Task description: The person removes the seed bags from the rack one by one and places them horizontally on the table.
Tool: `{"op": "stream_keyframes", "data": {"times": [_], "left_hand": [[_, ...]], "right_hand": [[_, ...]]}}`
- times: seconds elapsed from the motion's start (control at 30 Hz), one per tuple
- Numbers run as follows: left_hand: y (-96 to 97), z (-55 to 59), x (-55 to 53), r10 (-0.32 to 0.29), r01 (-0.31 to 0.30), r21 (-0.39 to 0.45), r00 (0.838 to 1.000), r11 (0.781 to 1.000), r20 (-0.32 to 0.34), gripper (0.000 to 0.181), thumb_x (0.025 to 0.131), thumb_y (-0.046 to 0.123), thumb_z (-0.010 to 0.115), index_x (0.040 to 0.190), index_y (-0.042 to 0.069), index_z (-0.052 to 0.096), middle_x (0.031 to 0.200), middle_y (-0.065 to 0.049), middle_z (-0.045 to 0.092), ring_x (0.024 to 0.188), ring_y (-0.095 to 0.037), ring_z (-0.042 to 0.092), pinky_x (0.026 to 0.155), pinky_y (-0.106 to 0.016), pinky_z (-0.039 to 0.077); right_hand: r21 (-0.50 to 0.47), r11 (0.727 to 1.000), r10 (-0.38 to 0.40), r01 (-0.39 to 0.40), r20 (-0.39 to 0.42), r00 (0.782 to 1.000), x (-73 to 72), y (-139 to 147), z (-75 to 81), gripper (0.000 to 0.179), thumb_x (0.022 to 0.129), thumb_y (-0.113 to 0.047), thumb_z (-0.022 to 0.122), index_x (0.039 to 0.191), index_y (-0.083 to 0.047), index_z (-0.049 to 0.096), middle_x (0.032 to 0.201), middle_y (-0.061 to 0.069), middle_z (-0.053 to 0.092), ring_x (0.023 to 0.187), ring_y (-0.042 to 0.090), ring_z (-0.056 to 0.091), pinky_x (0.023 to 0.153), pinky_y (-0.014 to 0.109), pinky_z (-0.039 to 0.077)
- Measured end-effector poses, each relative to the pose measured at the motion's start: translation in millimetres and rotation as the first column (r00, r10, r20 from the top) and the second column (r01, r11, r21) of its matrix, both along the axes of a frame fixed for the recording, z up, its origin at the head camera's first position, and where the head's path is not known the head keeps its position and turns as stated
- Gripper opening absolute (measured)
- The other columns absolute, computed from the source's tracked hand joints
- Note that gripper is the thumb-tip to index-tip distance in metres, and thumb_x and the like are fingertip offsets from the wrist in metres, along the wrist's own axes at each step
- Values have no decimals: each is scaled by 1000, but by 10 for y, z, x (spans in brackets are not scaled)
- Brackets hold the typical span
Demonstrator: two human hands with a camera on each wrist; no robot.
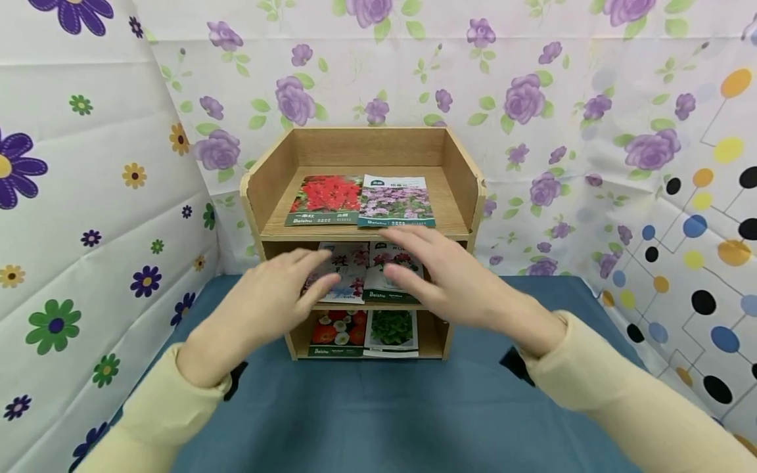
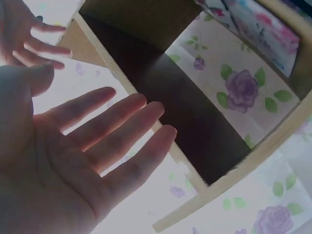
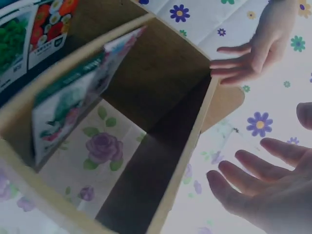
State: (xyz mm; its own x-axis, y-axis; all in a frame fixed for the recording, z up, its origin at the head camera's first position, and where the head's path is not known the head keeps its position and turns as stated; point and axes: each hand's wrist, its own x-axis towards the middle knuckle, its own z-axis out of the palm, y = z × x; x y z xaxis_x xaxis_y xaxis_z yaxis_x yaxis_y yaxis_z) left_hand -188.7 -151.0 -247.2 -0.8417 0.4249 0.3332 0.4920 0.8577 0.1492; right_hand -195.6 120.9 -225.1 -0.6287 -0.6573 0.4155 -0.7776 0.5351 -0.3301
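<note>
The left hand [image 1: 269, 299] is held with fingers spread and empty, just before two seed packets [image 1: 362, 271] lying flat on the middle tier of a wooden shelf [image 1: 269, 180], long axes running front to back. The right hand [image 1: 455, 279] is likewise spread, gripping nothing.

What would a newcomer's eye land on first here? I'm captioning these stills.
First, the two open hands, left hand and right hand, hovering with fingers spread before the middle shelf. Behind them stands the wooden shelf unit on the blue table, with bright seed packets lying in pairs on each of its three levels.
</note>
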Motion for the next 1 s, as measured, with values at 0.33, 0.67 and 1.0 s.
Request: {"op": "stream_keyframes", "data": {"times": [0.33,0.67,1.0], "left_hand": [[117,591,-618,40,-35,74,997,997,-69,31,103,25,49,115,1,66,95,-12,69,75,-26,64,70,-44,51],[189,909,-1087,246,-249,-6,953,969,179,32,101,24,43,101,-2,62,102,-21,60,91,-38,57,82,-49,45],[239,1100,-1245,412,-427,-49,827,903,383,17,95,17,45,98,2,52,117,-22,49,96,-33,46,76,-41,40]], "right_hand": [[-235,961,-51,143,360,931,-595,-597,493,46,104,-35,45,146,-16,44,143,1,49,128,16,46,100,37,42],[-468,749,50,469,747,663,-1055,-1081,707,40,105,-21,45,143,-8,46,133,6,46,110,17,44,103,37,38],[-423,624,90,657,874,478,-1265,-1326,718,52,103,-22,47,152,-20,33,157,-7,21,143,14,20,114,39,25]]}}
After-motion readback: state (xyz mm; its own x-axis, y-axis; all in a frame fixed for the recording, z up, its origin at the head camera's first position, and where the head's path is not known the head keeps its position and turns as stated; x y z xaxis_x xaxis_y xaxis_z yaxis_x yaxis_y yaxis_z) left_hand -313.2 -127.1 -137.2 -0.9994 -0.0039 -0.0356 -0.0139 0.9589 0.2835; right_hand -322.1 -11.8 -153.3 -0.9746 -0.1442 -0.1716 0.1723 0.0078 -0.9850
